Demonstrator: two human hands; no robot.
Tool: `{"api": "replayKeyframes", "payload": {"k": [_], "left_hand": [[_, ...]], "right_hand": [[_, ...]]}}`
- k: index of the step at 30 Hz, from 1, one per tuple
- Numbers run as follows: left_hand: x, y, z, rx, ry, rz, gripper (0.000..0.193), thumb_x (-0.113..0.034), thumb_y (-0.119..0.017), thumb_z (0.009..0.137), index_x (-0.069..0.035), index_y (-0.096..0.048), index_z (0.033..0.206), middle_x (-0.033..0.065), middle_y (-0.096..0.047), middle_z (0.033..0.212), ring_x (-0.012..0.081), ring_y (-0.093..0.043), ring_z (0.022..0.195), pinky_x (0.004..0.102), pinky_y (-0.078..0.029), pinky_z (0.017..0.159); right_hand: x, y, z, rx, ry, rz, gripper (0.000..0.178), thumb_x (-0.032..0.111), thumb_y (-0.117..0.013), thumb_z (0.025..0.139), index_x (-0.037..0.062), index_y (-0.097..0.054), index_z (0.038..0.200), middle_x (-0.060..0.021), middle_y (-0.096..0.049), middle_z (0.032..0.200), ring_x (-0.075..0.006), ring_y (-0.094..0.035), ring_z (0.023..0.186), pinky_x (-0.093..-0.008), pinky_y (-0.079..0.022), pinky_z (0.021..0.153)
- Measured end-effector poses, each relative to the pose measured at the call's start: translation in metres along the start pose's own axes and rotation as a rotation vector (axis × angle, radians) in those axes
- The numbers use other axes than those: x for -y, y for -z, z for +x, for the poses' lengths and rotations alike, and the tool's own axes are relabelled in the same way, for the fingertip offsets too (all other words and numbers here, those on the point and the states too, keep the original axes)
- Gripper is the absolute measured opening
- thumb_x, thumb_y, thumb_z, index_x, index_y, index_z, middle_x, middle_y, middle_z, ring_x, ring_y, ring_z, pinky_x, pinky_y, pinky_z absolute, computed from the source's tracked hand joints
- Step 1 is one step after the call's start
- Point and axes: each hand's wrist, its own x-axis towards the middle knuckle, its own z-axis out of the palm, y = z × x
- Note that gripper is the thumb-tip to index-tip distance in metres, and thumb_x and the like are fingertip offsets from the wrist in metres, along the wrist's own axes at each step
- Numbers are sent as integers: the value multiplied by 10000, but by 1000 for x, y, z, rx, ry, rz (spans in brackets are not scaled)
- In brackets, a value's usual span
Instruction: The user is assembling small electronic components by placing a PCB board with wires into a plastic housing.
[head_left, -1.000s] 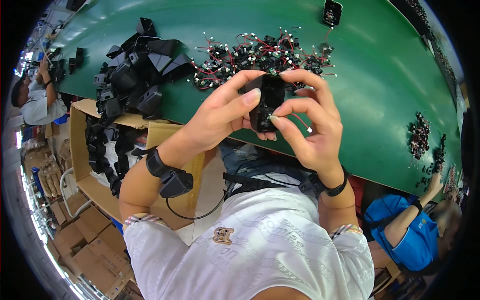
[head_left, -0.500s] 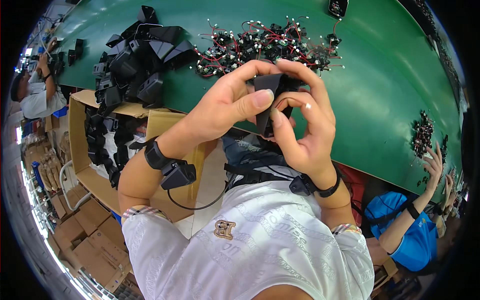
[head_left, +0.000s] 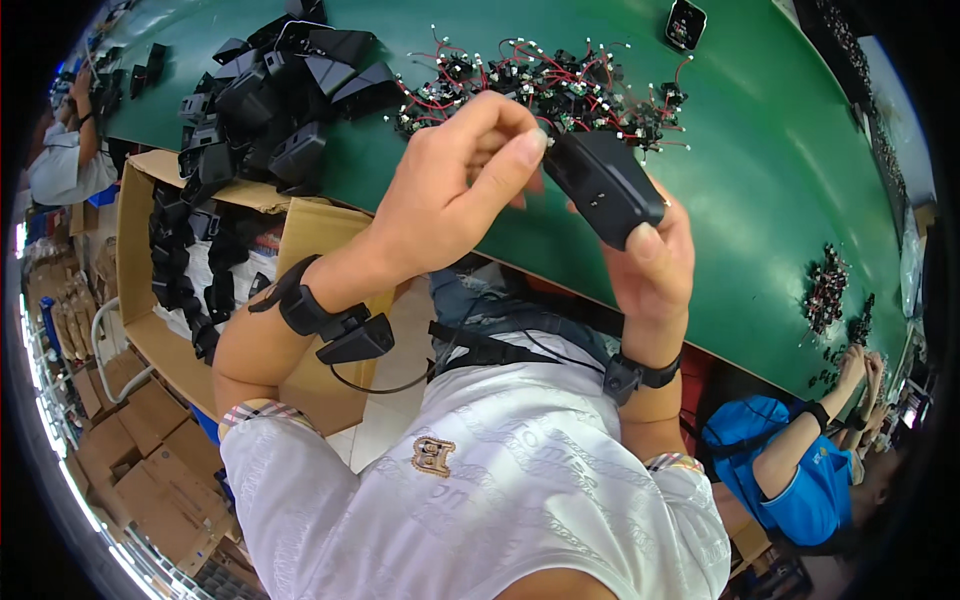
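My right hand (head_left: 655, 262) grips a black plastic housing (head_left: 608, 188) above the green table, thumb on its near lower end and fingers behind. The housing is tilted, with a smooth face with two small holes turned up and a dark hollow at its upper left. A tiny white tip (head_left: 667, 203) shows beside the right fingers. My left hand (head_left: 465, 185) is just left of the housing, thumb and index finger closed together by its upper left corner. Whether those fingertips pinch something small or touch the housing is hidden.
Small black parts with red wires (head_left: 560, 85) lie heaped beyond my hands. Black housings (head_left: 270, 110) are piled at the far left, above an open cardboard box (head_left: 330, 235) of black parts. A smartwatch-like device (head_left: 686, 24) lies far right. A co-worker in blue (head_left: 780, 460) sits at right.
The housing has turned from upright between both hands to tilted in my right hand. My left thumb has come off its side. The red wire seen by my right fingers is mostly hidden now.
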Motion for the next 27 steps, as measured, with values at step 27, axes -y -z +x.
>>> {"api": "replayKeyframes", "payload": {"k": [27], "left_hand": [[3,7,-1,8,-763,821,480,-296,-791,635,-63,-620,1018,64,-655,968,238,-627,872,336,-476,773]], "right_hand": [[-11,-2,-13,-38,-339,589,703,386,-650,794,-49,-393,1281,-180,-507,1222,-283,-500,1146,-466,-366,1003]]}}
